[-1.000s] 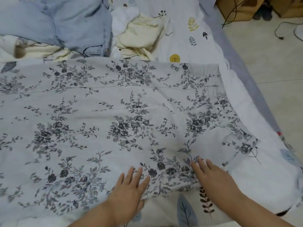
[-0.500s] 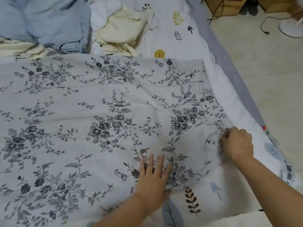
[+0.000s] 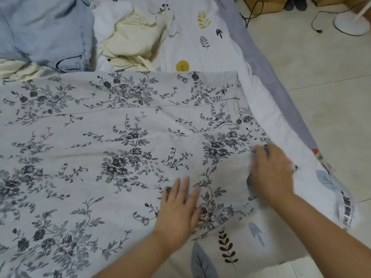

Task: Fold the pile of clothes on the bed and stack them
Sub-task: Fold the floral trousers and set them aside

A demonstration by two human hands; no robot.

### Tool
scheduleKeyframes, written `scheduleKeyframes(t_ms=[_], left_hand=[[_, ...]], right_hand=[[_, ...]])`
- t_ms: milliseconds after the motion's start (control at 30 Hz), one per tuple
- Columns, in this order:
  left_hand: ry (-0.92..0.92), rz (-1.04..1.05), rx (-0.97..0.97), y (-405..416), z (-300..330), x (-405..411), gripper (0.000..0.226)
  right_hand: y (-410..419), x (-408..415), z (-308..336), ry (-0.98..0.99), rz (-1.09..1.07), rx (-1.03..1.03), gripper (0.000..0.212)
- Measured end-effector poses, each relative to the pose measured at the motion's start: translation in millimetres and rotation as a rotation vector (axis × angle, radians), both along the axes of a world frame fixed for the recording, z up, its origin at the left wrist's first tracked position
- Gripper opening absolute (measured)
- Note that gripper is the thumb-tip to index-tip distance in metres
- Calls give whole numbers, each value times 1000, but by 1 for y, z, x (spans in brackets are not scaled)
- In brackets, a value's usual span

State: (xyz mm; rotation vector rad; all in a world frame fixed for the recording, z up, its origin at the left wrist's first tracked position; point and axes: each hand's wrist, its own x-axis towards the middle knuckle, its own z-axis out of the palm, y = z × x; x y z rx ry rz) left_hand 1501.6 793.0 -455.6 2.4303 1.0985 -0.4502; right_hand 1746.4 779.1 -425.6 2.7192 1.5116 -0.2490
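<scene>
A large pale grey garment with a dark floral print [image 3: 124, 141] lies spread flat across the bed, buttons showing along its right edge. My left hand [image 3: 178, 209] rests flat on its near part, fingers straight. My right hand [image 3: 269, 173] lies on the garment's right edge, blurred by motion, and its fingers look curled at the cloth. Behind the garment lie light blue jeans [image 3: 46, 31] and a crumpled cream top [image 3: 132, 39].
The bed has a white sheet with leaf prints [image 3: 200, 43] and a grey border [image 3: 261, 57]. Tiled floor [image 3: 325, 93] lies to the right, with cardboard boxes [image 3: 265, 5], a black cable and a white fan base [image 3: 351, 23] at the top right.
My right hand has gone from near my left hand out to the garment's right edge, then slightly inward. My left hand has shifted a little to the right and stayed flat.
</scene>
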Motion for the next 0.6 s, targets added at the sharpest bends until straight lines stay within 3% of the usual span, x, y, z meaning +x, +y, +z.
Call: scheduleKeyframes(t_ms=[100,167,367,500,600], left_hand=[[77,96,16,11,-10,-6,57],[161,52,1,16,-16,-11,59],[36,-7,-95,3,-6,-4,76],[108,-286,-171,-10,-1,0,91],[131,-286,-201,-1,3,5,76]], right_hand=[[-1,-29,-25,131,276,-113,62],[-7,-27,-38,102,376,-273,61],[-24,10,-26,45,342,-311,55],[-37,36,-10,36,445,-443,88],[-38,44,-2,-2,530,-502,98]])
